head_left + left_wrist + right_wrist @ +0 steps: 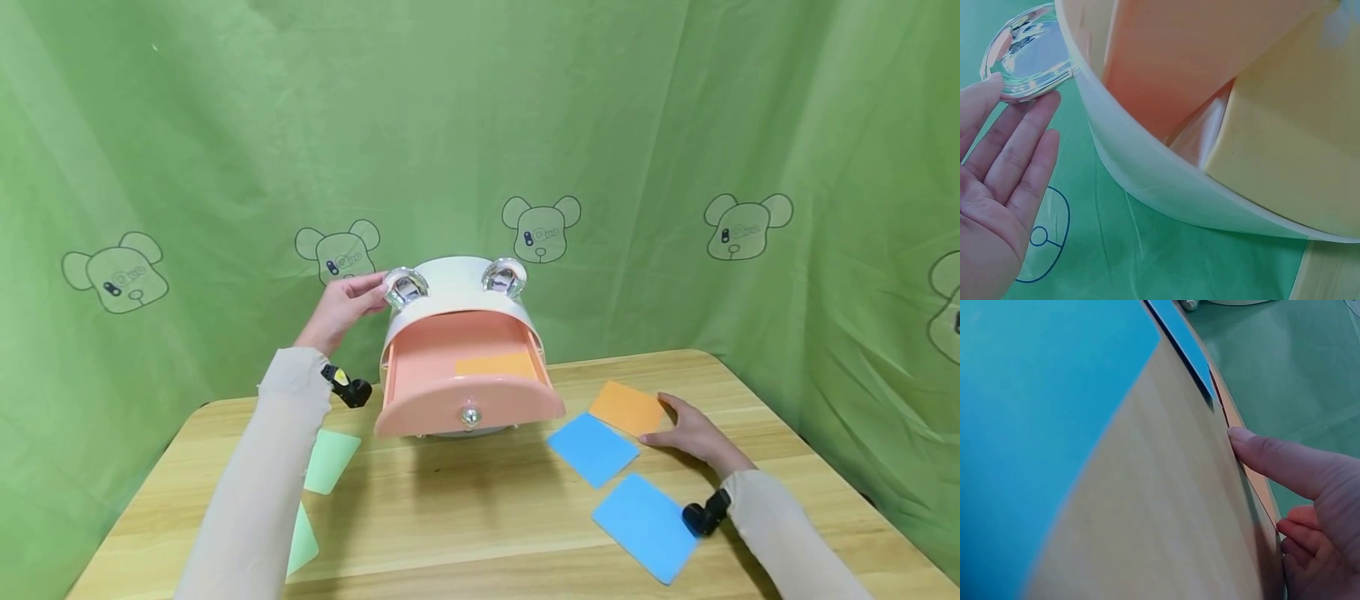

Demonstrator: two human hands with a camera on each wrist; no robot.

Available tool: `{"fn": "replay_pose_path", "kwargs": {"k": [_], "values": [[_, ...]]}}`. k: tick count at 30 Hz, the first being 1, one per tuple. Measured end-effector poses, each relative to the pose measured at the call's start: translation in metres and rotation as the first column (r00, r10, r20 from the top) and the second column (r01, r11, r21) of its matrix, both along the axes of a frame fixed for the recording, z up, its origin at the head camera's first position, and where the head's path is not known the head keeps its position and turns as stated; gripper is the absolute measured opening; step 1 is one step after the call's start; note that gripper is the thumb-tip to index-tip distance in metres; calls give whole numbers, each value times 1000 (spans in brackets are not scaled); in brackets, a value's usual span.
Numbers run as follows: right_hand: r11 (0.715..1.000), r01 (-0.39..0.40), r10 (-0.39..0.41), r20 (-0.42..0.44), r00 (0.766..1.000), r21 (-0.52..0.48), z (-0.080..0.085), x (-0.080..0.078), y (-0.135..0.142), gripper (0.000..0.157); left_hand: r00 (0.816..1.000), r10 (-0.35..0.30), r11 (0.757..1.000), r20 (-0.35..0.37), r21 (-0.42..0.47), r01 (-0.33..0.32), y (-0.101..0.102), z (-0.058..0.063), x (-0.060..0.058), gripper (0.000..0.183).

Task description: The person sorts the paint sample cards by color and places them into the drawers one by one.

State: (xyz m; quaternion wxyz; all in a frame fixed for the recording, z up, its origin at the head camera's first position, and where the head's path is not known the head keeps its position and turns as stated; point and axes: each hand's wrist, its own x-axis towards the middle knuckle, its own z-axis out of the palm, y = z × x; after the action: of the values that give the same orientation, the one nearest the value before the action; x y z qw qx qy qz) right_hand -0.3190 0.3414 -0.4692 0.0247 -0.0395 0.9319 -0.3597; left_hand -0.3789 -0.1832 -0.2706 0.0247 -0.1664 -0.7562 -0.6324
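Note:
A white frog-like box (453,287) with two shiny silver eyes stands at the back of the table, its pink drawer (431,410) pulled out. Inside the drawer lies an orange sheet (498,365). My left hand (341,310) pinches the left silver eye (1032,53) between thumb and fingertips at its rim. On the right, an orange card (624,407) is held at its edges by my right hand (693,435), thumb on the near side and fingers at the far corner. In the right wrist view, thumb and fingertips meet this card's edge (1254,481).
Two blue cards, one (592,450) beside the orange card and one (647,527) nearer, lie on the wooden table (465,533). Green cards (330,460) lie at left, partly behind my left sleeve. A green curtain (450,125) hangs close behind the box.

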Motion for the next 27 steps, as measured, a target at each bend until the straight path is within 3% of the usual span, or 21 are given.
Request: {"fn": "replay_pose_path", "kwargs": {"k": [15, 27], "values": [[997, -12, 15, -37, 999, 72, 5, -3, -3, 106, 1000, -9, 1000, -23, 9, 9, -1, -2, -2, 42], [1000, -12, 12, -27, 1000, 15, 8, -5, -1, 106, 1000, 6, 1000, 16, 2, -6, -1, -1, -3, 41]]}}
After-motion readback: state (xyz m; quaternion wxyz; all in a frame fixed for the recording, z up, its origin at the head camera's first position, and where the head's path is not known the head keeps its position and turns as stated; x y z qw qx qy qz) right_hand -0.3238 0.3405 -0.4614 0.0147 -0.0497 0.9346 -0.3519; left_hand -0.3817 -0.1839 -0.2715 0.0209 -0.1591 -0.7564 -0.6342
